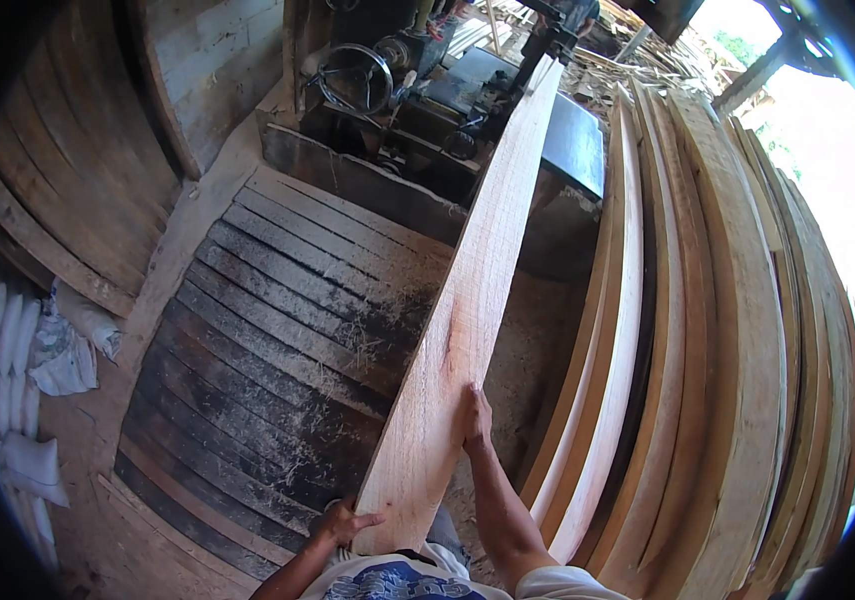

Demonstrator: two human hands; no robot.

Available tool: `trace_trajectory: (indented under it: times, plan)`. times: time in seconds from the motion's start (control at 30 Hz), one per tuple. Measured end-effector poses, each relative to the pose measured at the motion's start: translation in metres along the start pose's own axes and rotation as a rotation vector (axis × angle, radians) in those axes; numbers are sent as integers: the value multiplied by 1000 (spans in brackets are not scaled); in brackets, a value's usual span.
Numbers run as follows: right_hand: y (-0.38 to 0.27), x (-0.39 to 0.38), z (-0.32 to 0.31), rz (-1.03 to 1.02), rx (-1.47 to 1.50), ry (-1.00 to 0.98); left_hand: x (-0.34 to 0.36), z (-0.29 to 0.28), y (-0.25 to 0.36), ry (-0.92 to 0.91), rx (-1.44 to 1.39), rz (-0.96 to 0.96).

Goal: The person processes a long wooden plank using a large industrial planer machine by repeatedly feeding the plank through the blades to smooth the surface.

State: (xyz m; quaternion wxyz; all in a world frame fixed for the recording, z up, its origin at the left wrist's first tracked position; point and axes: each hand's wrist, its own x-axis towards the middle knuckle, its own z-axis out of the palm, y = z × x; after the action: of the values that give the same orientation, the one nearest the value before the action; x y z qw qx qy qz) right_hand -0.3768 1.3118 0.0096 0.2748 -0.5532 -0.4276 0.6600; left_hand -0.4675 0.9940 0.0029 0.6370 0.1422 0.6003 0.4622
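Observation:
A long, pale wooden plank (pixel 462 330) runs from my waist to the sawmill machine (pixel 457 110) at the far side, where its far end lies against the machine's upright part. My left hand (pixel 345 522) grips the near left corner of the plank, thumb on the top face and fingers out of sight below. Further along, my right hand (pixel 477 416) clasps the plank's right edge, its fingers mostly hidden under the wood. A spoked handwheel (pixel 357 80) sits on the machine's left side, and a smooth metal table (pixel 573 145) lies right of the plank.
Tall stacked boards (pixel 727 280) stand close on my right. Dark floor slats (pixel 277 340) strewn with sawdust spread to my left. White sacks (pixel 7 350) pile at the far left, beside wide leaning boards (pixel 77 150). Scrap wood (pixel 637 70) lies beyond the machine, near part of another person (pixel 575 14).

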Motion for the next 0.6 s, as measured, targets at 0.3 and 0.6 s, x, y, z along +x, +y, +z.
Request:
trace_trajectory:
  times: [0.3,0.6]
  plan:
    - [-85,172,9,-32,37,-80,132,8,144,73,82,-48]
    - [-186,253,29,134,-138,-111,289,5,230,70,208,2]
